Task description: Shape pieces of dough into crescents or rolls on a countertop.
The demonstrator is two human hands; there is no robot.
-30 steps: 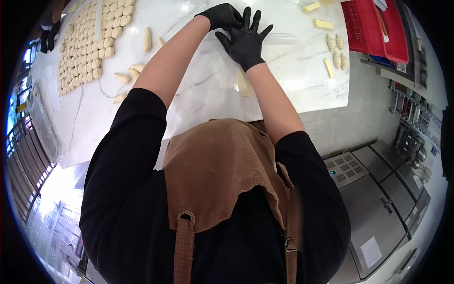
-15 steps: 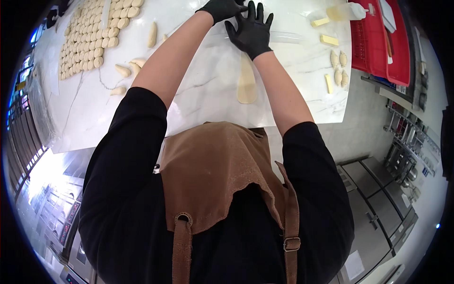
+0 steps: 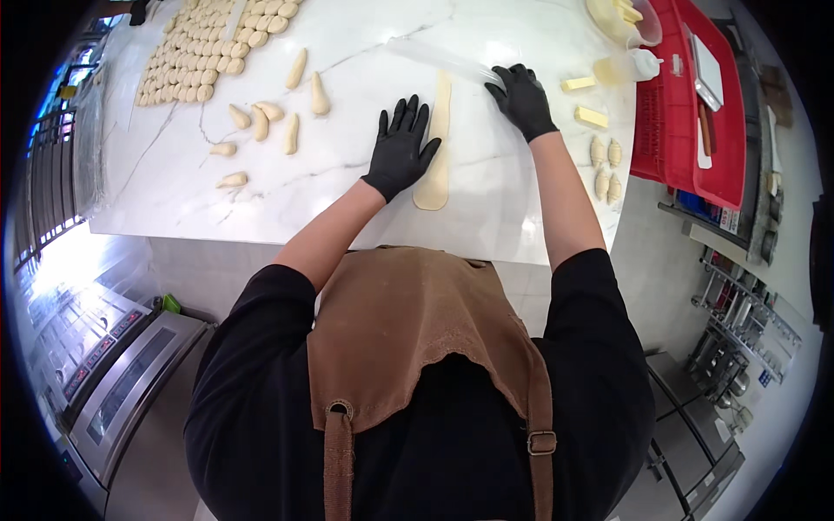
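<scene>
A long flattened dough strip [image 3: 432, 187] lies on the white marble table, narrow at the far end and wide and rounded at the near end. My left hand [image 3: 400, 152], in a black glove, is spread flat at its left side, with the thumb at the strip's edge. To the strip's right, my gloved right hand [image 3: 523, 102] has its fingers bent over the near right end of a clear rolling pin [image 3: 434, 56]. The pin slants away to the far left. Left of my left hand lie several tapered dough pieces [image 3: 320, 95].
Rows of dough pieces [image 3: 195, 65] cover the far left. At right are butter sticks [image 3: 591, 116], small rolled dough pieces [image 3: 601, 182], a squeeze bottle [image 3: 621, 67] and a tub of yellow sticks [image 3: 647, 26]. A red crate [image 3: 734, 165] stands beyond the table's right edge.
Both hands have come nearer and apart, the left now beside the strip. The rolling pin has gone from lying across the strip to slanting beyond it. The view has shifted, showing more of the table.
</scene>
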